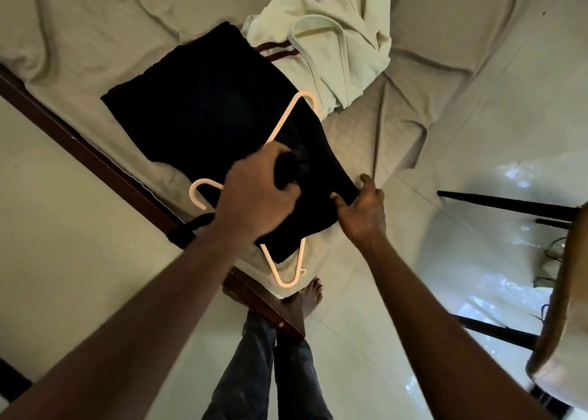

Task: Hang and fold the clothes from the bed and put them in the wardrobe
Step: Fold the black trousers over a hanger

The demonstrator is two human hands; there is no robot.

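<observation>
A black garment (pixel 197 101) lies spread on the bed (pixel 79 31), with one part draped through a white plastic hanger (pixel 280 123) near the bed's corner. My left hand (pixel 257 190) grips a bunched fold of the black cloth at the hanger's neck. My right hand (pixel 362 206) pinches the cloth's right edge between thumb and fingers. The hanger's hook (pixel 199 193) points left, beside my left hand. A pale cream garment (pixel 331 44) with dark red stripes lies crumpled behind, with a pale green hanger (pixel 321 34) on top of it.
The bed's dark wooden frame (pixel 79 146) runs diagonally from upper left to its corner by my bare feet (pixel 308 295). A chair with dark legs (pixel 509 203) stands on the glossy tiled floor at the right.
</observation>
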